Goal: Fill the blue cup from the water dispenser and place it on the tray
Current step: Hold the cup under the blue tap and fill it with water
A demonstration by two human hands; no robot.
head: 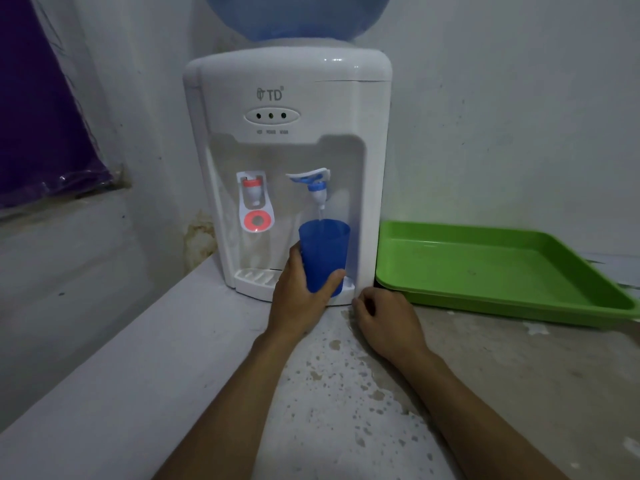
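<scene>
A white water dispenser (pixel 287 140) stands on the counter with a blue bottle on top. My left hand (pixel 301 289) is wrapped around the blue cup (pixel 323 252), which stands upright on the drip tray right under the blue tap (pixel 317 188). The tap's lever is tilted up and a thin stream of water runs into the cup. My right hand (pixel 384 318) rests on the counter just right of the drip tray, fingers curled, holding nothing. The green tray (pixel 498 271) lies empty to the right of the dispenser.
A red hot-water tap (pixel 254 202) sits left of the blue one. The worn, stained counter (pixel 346 393) runs toward me, with its edge falling away on the left. Walls close in behind and right; a purple sheet (pixel 41 98) hangs at the left.
</scene>
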